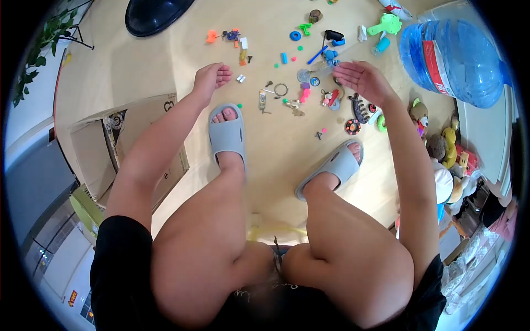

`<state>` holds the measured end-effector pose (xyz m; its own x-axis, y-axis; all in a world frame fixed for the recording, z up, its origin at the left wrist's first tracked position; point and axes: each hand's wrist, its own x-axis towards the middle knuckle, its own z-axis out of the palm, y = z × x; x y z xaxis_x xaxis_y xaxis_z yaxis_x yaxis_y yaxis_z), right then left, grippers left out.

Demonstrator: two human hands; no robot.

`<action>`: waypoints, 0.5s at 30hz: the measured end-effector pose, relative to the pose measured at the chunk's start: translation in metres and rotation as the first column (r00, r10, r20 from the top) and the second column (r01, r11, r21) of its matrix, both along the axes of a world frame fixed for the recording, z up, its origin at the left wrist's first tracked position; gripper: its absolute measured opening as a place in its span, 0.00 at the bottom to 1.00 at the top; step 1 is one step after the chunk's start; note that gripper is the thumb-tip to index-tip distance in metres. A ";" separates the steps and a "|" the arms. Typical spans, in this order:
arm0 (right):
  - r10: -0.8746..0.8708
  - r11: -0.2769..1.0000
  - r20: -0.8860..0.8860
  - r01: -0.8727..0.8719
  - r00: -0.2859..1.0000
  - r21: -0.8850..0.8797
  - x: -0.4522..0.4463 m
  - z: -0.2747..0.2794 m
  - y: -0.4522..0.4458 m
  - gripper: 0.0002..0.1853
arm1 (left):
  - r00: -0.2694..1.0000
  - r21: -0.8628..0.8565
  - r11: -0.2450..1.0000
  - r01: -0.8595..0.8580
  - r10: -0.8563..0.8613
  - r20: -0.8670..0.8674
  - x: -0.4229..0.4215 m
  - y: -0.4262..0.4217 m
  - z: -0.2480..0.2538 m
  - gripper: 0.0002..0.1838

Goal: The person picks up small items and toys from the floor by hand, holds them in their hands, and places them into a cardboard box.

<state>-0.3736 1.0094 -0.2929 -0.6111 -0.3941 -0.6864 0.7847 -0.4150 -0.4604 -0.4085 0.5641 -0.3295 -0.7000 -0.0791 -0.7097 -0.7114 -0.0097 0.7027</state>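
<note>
Many small toys and trinkets lie scattered on the light floor. My left hand (212, 80) hovers palm inward left of them, empty, fingers extended; a small white-and-silver piece (240, 79) is nearest to it. On the right, my right hand (361, 80) is held palm up with its fingers spread, holding nothing. Just beyond its fingertips are a blue figure (330, 55) and a round blue piece (314, 81). Between the hands lie a metal ring (281, 90) and a pink toy (305, 95). A dark claw clip (360, 108) lies below my right hand.
An open cardboard box (91, 154) stands at the left. A large blue water bottle (450, 60) lies at the upper right, with plush toys (419, 113) below it. A black rounded object (154, 15) is at the top. My slippered feet flank the floor near the toys.
</note>
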 end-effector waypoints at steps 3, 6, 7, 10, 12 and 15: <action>0.089 0.995 0.035 -0.088 0.995 -0.039 0.020 -0.004 -0.026 0.25 | 0.997 0.013 0.997 0.075 -0.075 0.024 0.001 -0.001 0.002 0.17; 0.134 0.980 0.094 -0.117 0.987 -0.163 0.043 -0.006 -0.055 0.24 | 0.987 0.014 0.988 0.154 -0.154 0.043 0.002 0.001 0.004 0.17; 0.140 0.976 0.113 -0.118 0.984 -0.183 0.049 -0.006 -0.062 0.23 | 0.982 0.015 0.984 0.180 -0.181 0.048 0.003 0.002 0.005 0.17; 0.191 0.974 0.130 -0.172 0.973 -0.145 0.065 -0.011 -0.074 0.23 | 0.964 0.020 0.966 0.258 -0.259 0.064 0.006 0.008 0.006 0.18; 0.210 0.974 0.165 -0.191 0.963 -0.125 0.072 -0.014 -0.078 0.22 | 0.949 0.023 0.952 0.305 -0.306 0.075 0.010 0.012 0.005 0.18; 0.250 0.968 0.147 -0.252 0.957 -0.003 0.081 -0.013 -0.083 0.22 | 0.919 0.021 0.923 0.385 -0.385 0.089 0.019 0.021 0.004 0.19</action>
